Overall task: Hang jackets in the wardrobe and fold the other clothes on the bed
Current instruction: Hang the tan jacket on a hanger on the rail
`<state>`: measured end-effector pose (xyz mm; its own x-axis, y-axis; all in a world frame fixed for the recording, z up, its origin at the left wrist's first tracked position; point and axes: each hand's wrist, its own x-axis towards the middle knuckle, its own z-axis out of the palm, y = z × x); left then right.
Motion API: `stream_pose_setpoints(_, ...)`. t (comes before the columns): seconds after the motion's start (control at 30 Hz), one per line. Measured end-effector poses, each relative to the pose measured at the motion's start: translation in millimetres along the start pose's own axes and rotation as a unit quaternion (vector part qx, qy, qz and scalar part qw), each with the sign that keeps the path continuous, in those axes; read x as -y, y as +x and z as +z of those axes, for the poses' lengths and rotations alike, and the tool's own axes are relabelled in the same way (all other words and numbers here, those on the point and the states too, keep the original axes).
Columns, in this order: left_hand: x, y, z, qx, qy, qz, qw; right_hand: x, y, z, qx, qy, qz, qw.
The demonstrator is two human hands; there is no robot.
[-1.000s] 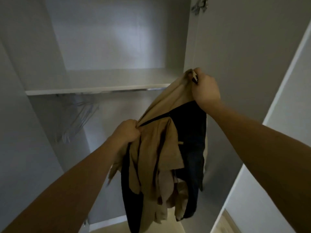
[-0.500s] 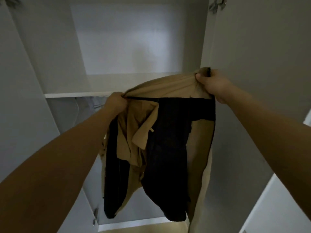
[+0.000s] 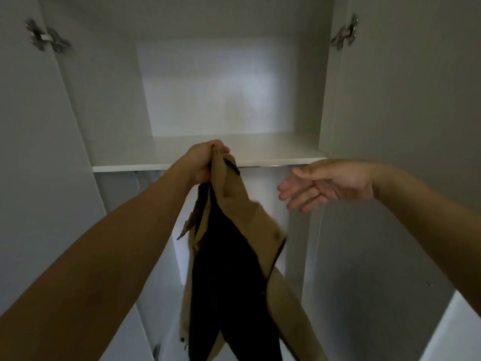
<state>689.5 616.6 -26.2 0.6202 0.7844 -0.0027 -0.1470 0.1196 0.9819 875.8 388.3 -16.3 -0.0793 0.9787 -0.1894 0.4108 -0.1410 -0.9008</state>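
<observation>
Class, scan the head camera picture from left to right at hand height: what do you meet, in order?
Left hand gripping the collar → tan jacket with dark lining hanging from it → open right hand → pale grey wardrobe door.

Pale shelf (image 3: 273, 156), hinged doors (image 3: 406, 105) open both sides, dim light.

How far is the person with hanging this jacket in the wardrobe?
Done: the wardrobe stands open, and the tan jacket with dark lining is up at the shelf. In hand: the left hand grips its top, and it dangles below; the right hand is open and holds nothing. Left: no hanger shows on the jacket and it hangs from nothing else, so the hanging itself remains. The bed is not in view.
</observation>
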Motion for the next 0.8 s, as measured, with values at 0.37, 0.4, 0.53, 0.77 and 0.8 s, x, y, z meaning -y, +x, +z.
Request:
stream_pose_setpoints(0.37, -10.1, -22.7, 33.8, 0.268, 0.029, 0.013, 0.963, -60.6, 85.6, 15.0, -0.138, -0.145, 0.071, 0.977)
stream_pose_setpoints(0.4, -10.0, -26.8, 34.5, 0.275, 0.03, 0.014, 0.961, -61.7, 90.8, 18.1, -0.128, -0.143, 0.063, 0.979)
stream_pose_setpoints(0.53, -10.2, -29.8, 25.5, 0.229, 0.0, 0.002, 0.973, -61.1, 106.0, 25.4, -0.06, -0.148, 0.023, 0.987)
stream_pose_setpoints(0.77, -21.5, -32.3, -0.9, 0.294, 0.129, 0.056, 0.945, -51.2, 120.5, 45.2, 0.013, -0.148, 0.016, 0.989)
stream_pose_setpoints(0.8, -23.8, -33.9, -6.1, 0.268, 0.153, 0.051, 0.95, -50.5, 120.8, 46.4, 0.023, -0.159, 0.014, 0.987)
